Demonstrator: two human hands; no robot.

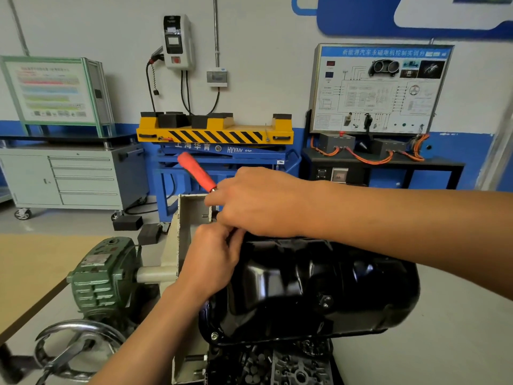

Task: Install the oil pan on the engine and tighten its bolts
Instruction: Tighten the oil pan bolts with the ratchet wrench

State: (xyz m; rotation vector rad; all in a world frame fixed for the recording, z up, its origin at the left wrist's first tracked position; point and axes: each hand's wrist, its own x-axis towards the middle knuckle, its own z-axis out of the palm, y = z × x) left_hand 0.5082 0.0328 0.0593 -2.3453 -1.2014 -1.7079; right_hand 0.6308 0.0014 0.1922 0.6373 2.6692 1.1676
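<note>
The glossy black pressed-metal oil pan (319,287) sits on top of the dark engine block (280,368), beside the cream metal stand bracket (177,245). At the pan's far left corner, the right hand (258,201) has its grip clenched round a red-handled metal tool (195,170). The left hand (213,259) curls just below it; what its grip holds cannot be told.

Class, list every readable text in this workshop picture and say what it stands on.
"新能源汽车永磁电机控制实训台": blue header of grey display board.
"上海华育": blue lift table frame.
"HY", rest unclear: same frame.
Too blurred: green-framed poster, green gearbox nameplate.
</note>
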